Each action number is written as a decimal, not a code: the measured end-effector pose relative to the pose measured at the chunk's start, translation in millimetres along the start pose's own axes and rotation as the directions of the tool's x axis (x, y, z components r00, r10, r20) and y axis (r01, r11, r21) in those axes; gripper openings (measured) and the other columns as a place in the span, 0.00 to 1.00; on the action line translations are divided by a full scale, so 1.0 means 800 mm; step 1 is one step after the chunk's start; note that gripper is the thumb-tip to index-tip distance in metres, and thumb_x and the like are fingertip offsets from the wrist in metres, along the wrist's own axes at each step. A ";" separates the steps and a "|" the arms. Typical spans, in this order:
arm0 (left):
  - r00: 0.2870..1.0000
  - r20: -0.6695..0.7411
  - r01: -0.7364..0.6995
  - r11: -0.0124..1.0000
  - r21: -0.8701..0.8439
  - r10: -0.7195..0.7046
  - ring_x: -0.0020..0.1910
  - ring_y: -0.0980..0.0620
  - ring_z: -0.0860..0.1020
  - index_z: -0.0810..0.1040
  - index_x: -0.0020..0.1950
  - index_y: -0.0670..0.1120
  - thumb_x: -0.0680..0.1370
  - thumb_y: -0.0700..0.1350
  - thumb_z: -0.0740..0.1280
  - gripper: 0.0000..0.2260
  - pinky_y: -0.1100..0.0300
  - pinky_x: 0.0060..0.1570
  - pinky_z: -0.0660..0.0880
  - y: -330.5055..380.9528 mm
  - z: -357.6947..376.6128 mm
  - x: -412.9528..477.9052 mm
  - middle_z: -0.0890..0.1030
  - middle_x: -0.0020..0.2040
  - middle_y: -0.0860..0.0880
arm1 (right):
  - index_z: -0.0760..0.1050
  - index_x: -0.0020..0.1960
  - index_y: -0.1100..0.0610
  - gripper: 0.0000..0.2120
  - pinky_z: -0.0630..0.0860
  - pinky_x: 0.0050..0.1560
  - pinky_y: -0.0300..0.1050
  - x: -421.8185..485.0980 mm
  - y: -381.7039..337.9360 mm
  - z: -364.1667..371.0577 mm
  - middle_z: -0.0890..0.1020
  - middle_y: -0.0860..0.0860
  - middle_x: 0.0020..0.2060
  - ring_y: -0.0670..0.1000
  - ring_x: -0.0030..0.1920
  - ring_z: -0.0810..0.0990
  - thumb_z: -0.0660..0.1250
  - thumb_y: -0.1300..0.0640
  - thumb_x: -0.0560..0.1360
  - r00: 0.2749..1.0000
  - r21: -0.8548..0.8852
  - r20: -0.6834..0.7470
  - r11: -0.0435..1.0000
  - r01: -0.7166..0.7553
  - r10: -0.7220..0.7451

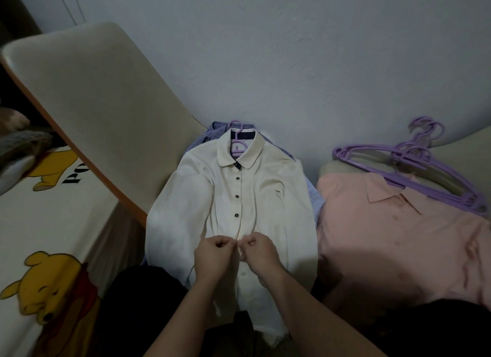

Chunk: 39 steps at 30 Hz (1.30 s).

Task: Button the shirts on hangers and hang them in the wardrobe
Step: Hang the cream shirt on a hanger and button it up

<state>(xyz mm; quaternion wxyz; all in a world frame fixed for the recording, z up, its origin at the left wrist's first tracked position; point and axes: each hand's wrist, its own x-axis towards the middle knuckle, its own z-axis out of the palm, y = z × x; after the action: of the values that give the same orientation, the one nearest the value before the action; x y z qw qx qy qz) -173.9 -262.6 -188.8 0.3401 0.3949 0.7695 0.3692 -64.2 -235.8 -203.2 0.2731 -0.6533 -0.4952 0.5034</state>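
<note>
Your left hand [212, 253] and right hand [259, 250] pinch the white shirt [265, 197]
Tug hard and the hidden button may slip out

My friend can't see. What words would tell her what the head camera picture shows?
The left hand and right hand pinch the button line of a cream long-sleeved shirt lying on a purple plastic hanger. A pink collared shirt and a pile of spare purple plastic hangers lie to its right.
</note>
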 end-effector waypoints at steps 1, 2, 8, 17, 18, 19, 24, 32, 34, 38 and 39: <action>1.000 0.008 0.006 1.000 -0.010 -0.005 0.41 0.58 0.81 0.86 0.39 0.53 0.77 0.45 0.71 0.08 0.66 0.36 0.71 -0.001 -0.001 0.001 0.85 0.38 0.56 | 0.80 0.48 0.52 0.04 0.82 0.41 0.45 0.001 0.000 0.000 0.84 0.49 0.43 0.46 0.36 0.83 0.66 0.55 0.78 1.000 0.014 0.001 1.000 -0.011 0.011; 1.000 0.014 0.013 1.000 -0.018 -0.013 0.41 0.57 0.82 0.86 0.38 0.53 0.77 0.44 0.71 0.09 0.64 0.36 0.73 -0.002 -0.002 0.003 0.85 0.37 0.55 | 0.80 0.48 0.53 0.04 0.82 0.41 0.45 0.002 0.000 0.000 0.84 0.50 0.41 0.46 0.35 0.83 0.66 0.56 0.78 1.000 0.030 0.000 0.999 -0.016 0.016; 0.995 0.079 0.065 0.990 -0.127 -0.055 0.44 0.49 0.84 0.87 0.35 0.52 0.77 0.45 0.71 0.11 0.49 0.53 0.81 -0.007 -0.005 0.012 0.86 0.36 0.53 | 0.80 0.44 0.53 0.09 0.83 0.47 0.54 0.001 0.000 0.004 0.83 0.51 0.34 0.50 0.36 0.83 0.63 0.52 0.80 0.999 0.071 -0.041 0.997 -0.033 0.036; 0.992 0.112 0.075 0.975 -0.210 -0.052 0.35 0.55 0.78 0.88 0.40 0.46 0.74 0.40 0.75 0.03 0.58 0.41 0.77 -0.011 -0.005 0.014 0.83 0.31 0.53 | 0.78 0.41 0.53 0.15 0.75 0.37 0.41 -0.007 -0.001 0.008 0.82 0.50 0.32 0.46 0.33 0.80 0.60 0.48 0.81 0.992 -0.017 -0.126 1.000 0.007 -0.009; 0.992 0.112 0.077 0.974 -0.213 -0.054 0.35 0.55 0.78 0.88 0.40 0.46 0.73 0.40 0.76 0.03 0.58 0.40 0.76 -0.012 -0.005 0.014 0.84 0.32 0.52 | 0.79 0.40 0.54 0.15 0.76 0.37 0.42 -0.007 -0.001 0.008 0.82 0.50 0.31 0.46 0.32 0.80 0.61 0.49 0.81 0.992 -0.006 -0.128 1.000 0.006 -0.006; 0.992 0.114 0.080 0.974 -0.212 -0.057 0.35 0.55 0.79 0.88 0.39 0.46 0.73 0.39 0.76 0.03 0.58 0.40 0.76 -0.012 -0.005 0.015 0.84 0.32 0.52 | 0.79 0.40 0.54 0.16 0.78 0.38 0.45 -0.006 -0.001 0.008 0.82 0.50 0.30 0.47 0.32 0.80 0.61 0.49 0.81 0.993 0.011 -0.120 1.000 0.002 -0.001; 0.992 0.095 0.092 0.981 -0.173 -0.076 0.35 0.52 0.80 0.86 0.39 0.45 0.72 0.41 0.77 0.03 0.59 0.36 0.76 -0.011 0.000 0.018 0.85 0.33 0.49 | 0.79 0.33 0.55 0.18 0.82 0.48 0.55 -0.002 -0.003 0.003 0.81 0.51 0.26 0.53 0.33 0.82 0.68 0.46 0.77 0.999 0.158 -0.021 0.987 -0.042 0.046; 0.990 0.109 0.111 0.977 -0.182 -0.092 0.32 0.53 0.79 0.87 0.39 0.45 0.71 0.42 0.79 0.03 0.59 0.35 0.76 -0.014 0.001 0.021 0.84 0.31 0.49 | 0.82 0.40 0.58 0.09 0.82 0.48 0.53 0.003 -0.016 0.005 0.82 0.54 0.29 0.52 0.33 0.80 0.67 0.59 0.77 0.991 0.145 -0.021 0.981 -0.132 0.136; 0.988 0.124 0.112 0.976 -0.185 -0.090 0.33 0.53 0.79 0.87 0.39 0.45 0.70 0.41 0.79 0.03 0.59 0.35 0.76 -0.015 0.001 0.022 0.84 0.32 0.49 | 0.82 0.42 0.61 0.07 0.82 0.50 0.52 0.008 -0.015 0.004 0.83 0.55 0.33 0.50 0.34 0.80 0.65 0.64 0.76 0.987 0.129 -0.007 0.979 -0.156 0.158; 0.985 0.153 0.115 0.972 -0.204 -0.084 0.34 0.50 0.79 0.87 0.39 0.43 0.73 0.40 0.77 0.03 0.56 0.38 0.79 -0.014 -0.004 0.025 0.84 0.33 0.46 | 0.80 0.48 0.64 0.09 0.77 0.39 0.41 0.011 -0.012 0.004 0.79 0.47 0.37 0.45 0.37 0.78 0.61 0.65 0.78 0.990 0.032 -0.002 0.989 -0.144 0.144; 0.982 0.165 0.122 0.971 -0.207 -0.088 0.33 0.50 0.78 0.87 0.39 0.43 0.73 0.40 0.77 0.03 0.56 0.38 0.78 -0.013 -0.005 0.027 0.84 0.32 0.45 | 0.80 0.51 0.63 0.10 0.74 0.37 0.40 0.011 -0.011 0.005 0.80 0.48 0.39 0.46 0.38 0.80 0.60 0.63 0.79 0.991 0.011 -0.008 0.991 -0.134 0.134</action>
<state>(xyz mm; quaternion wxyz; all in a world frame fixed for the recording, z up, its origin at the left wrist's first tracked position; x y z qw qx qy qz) -190.6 -249.8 -200.3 0.4589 0.3414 0.7159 0.4005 -71.4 -225.1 -200.3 0.2442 -0.6857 -0.4464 0.5205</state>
